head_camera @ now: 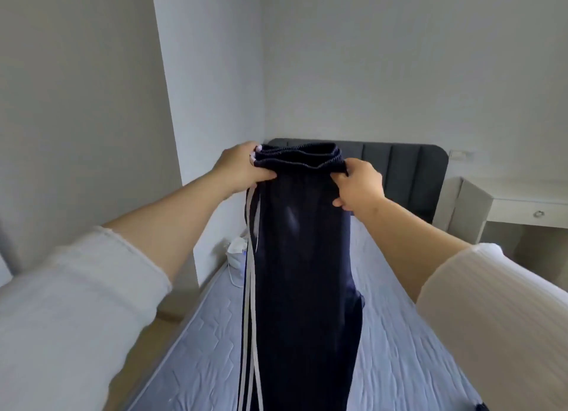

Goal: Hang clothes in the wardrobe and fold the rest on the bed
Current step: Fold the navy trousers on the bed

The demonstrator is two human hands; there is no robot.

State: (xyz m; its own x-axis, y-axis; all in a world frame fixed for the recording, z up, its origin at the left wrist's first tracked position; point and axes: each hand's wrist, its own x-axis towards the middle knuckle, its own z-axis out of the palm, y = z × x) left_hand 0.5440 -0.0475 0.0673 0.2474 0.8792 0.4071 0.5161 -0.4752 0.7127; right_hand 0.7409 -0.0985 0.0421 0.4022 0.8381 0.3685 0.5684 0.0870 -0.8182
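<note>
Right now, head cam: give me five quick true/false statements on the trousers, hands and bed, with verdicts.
1. Both hands grip the navy track trousers at the waistband. True: left hand and right hand pinch opposite ends.
2. The trousers lie folded flat on the mattress. False: they hang lengthwise above the mattress, held up.
3. White side stripes run down the edge below the left hand. True.
4. The headboard is white. False: it is dark grey and padded.
5. A white nightstand stands on the left of the bed. False: it stands on the right, beside the headboard.
</note>
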